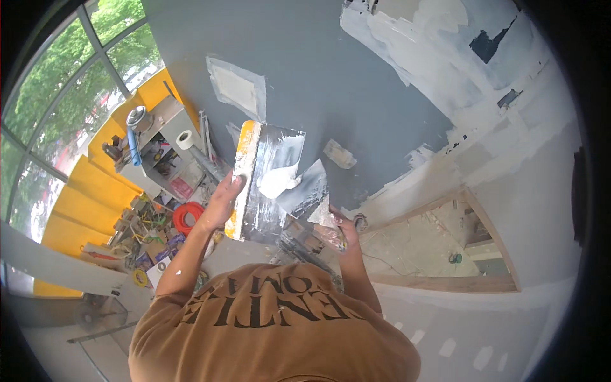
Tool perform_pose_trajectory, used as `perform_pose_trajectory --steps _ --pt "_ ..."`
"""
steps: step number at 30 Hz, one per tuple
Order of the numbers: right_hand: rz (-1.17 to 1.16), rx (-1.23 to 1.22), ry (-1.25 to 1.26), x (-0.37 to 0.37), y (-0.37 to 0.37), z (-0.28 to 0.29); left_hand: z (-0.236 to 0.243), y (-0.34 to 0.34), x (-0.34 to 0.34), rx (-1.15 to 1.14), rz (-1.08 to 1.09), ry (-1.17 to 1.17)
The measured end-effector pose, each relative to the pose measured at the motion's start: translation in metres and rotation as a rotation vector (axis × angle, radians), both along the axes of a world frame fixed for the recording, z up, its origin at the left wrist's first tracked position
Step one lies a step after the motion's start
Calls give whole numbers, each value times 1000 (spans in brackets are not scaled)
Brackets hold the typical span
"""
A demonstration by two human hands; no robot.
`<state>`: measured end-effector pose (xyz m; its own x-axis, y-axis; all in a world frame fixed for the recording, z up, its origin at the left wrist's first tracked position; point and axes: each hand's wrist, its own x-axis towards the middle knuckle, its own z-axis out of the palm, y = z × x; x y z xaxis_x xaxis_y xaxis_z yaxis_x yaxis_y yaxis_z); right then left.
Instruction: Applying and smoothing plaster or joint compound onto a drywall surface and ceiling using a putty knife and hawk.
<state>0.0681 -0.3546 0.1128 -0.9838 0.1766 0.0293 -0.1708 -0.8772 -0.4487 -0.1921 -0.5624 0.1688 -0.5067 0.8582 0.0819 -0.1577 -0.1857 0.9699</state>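
My left hand (221, 204) is closed round the yellow, compound-smeared back of a wide skimming blade (285, 143). Its metal face is tilted up, and a lump of white filler (275, 183) lies on it. From the right, my right hand (347, 234) grips a putty knife (308, 190) whose broad blade spreads toward the filler. The putty knife's corner overlaps the wide blade's face; whether the two metals touch I cannot tell. White smears coat both tools. Part of the right hand's grip is hidden behind the putty knife's handle end.
Ahead stands a grey wall (305, 70) with white filler patches (237, 88) and a large skimmed area (433, 44). A wood-framed opening (439, 245) is at right. A cluttered shelf unit (167, 153), red hose coil (188, 218) and loose tools are at left, beside curved windows (70, 83).
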Motion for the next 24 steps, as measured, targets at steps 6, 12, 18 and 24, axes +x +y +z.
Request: perform_pose_trajectory --steps 6,12,18,24 --pt "-80 -331 258 7 58 -31 -7 11 -13 -105 -96 -162" --pt "-1096 2146 -317 -2 108 173 -55 -8 -18 37 82 -462" --pt "-966 3460 -605 -84 173 240 -115 -18 -15 52 67 -628" --pt "-712 3658 -656 -149 211 267 -174 -33 -17 -25 149 -597"
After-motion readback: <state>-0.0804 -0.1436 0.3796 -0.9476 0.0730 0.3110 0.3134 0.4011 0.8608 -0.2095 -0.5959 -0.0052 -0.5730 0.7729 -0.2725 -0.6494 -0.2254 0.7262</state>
